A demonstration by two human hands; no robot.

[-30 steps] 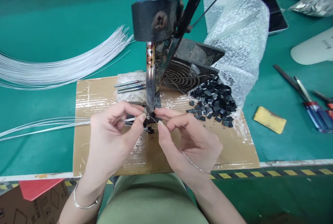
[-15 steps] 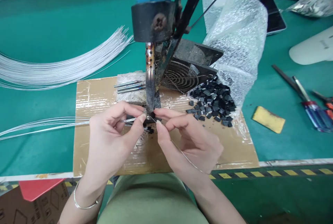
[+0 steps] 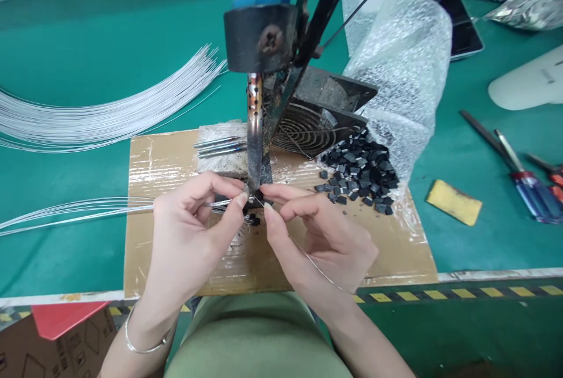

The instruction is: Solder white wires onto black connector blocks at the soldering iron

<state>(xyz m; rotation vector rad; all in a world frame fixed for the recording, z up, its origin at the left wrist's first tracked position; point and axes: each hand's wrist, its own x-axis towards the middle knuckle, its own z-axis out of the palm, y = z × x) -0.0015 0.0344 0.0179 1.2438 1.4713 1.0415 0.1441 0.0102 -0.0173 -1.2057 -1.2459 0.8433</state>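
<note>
Thin white wires (image 3: 105, 207) run in from the left and pass through my left hand (image 3: 193, 231), which is closed with thumb and forefinger pinched near their ends. My right hand (image 3: 323, 237) is closed on a fine strand of solder wire (image 3: 320, 269) that trails back across the wrist. Both sets of fingertips meet just beneath the tip of a soldering iron (image 3: 254, 143), clamped upright in a black holder. What lies exactly at the tip is too small and partly covered by fingers. Just below sits a small black piece (image 3: 254, 221) near some wire ends.
Cardboard (image 3: 378, 249) lies under the work. To the right are a heap of small black connectors (image 3: 363, 170), a yellow sponge (image 3: 454, 201) and a screwdriver (image 3: 530, 193). A black fan (image 3: 308, 129) stands behind the iron. A large wire bundle (image 3: 109, 111) curves at left.
</note>
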